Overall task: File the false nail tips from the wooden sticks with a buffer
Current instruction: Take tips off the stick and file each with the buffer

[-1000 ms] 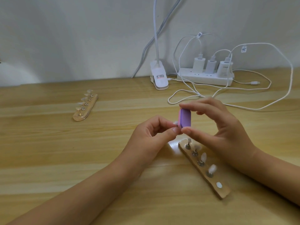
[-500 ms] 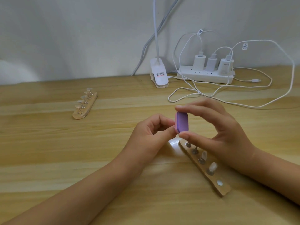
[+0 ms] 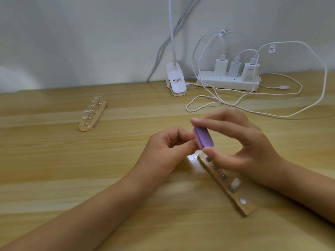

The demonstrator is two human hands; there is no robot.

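As our right fingers tilt the pinched buffer from upright to slanted, just above the wooden stick, our left fingers pinch against it, apparently holding a hidden nail tip; we judge filing is under way.

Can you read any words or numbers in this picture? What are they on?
Sticker on the lamp clip: red and black print, too blurred to read.
Cable tags: too small to read.
Rightmost charger: faint grey word, blurred.
No text here is readable.
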